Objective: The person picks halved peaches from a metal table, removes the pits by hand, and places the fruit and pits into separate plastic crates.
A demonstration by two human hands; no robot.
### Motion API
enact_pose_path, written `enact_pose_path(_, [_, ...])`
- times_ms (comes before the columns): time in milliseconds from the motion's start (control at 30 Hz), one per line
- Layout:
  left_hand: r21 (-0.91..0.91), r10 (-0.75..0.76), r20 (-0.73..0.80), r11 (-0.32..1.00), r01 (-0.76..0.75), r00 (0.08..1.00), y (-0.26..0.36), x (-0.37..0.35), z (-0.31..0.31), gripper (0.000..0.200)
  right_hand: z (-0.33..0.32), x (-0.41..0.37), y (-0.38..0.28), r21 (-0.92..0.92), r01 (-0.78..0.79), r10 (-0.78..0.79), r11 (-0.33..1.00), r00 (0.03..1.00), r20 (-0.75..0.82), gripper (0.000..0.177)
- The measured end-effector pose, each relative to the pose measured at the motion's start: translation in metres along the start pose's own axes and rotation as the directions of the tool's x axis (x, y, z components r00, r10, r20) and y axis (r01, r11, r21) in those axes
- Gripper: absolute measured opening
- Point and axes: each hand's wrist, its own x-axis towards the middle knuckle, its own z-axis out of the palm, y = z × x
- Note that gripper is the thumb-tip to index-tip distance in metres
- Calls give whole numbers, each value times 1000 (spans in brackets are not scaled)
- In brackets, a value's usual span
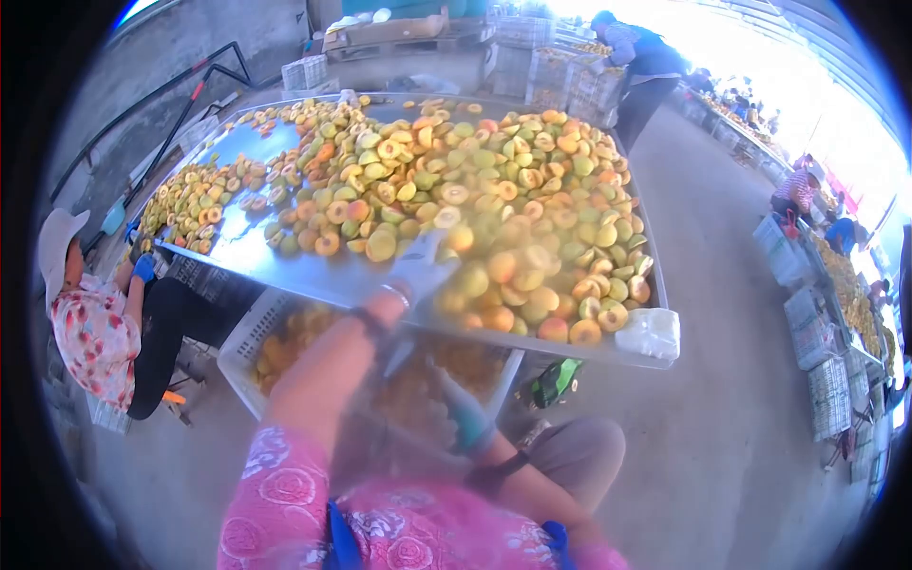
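Halved yellow-orange fruit (385, 171) lies in a wide heap on a metal table (247, 252). My left hand (418, 269), in a pale glove, reaches over the table's near edge, its stretched fingers at the fruit. Lower down, my right hand (464, 410), in a grey-green glove, is over a white crate (249, 372) below the edge. Blur hides its fingertips and anything they may hold. More fruit (285, 347) shows inside the crate.
A person (95, 332) in a flowered top sits at the table's left end. Another person (641, 57) bends over crates (594, 90) behind. A clear plastic-wrapped bundle (649, 332) rests on the near right corner. Crates (819, 380) and people line the right side.
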Motion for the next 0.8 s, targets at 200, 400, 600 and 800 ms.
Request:
enact_pose_path(200, [172, -29, 24, 985, 24, 999, -10, 18, 27, 65, -14, 3, 7, 147, 39, -52, 988, 995, 82, 37])
enact_pose_path(400, [-423, -173, -2, 892, 156, 985, -51, -4, 10, 43, 5, -8, -6, 1, -5, 5, 1000, 1000, -2, 36])
enact_pose_path(600, [-971, -72, 80, 220, 94, 994, -26, -75, -21, 31, 24, -8, -9, -191, 144, -173, 971, 974, -146, 25])
enact_pose_path(800, [-705, 5, 10, 709, 4, 1000, -15, -122, -10, 34, 36, -3, -5, -408, 243, -329, 880, 931, -155, 18])
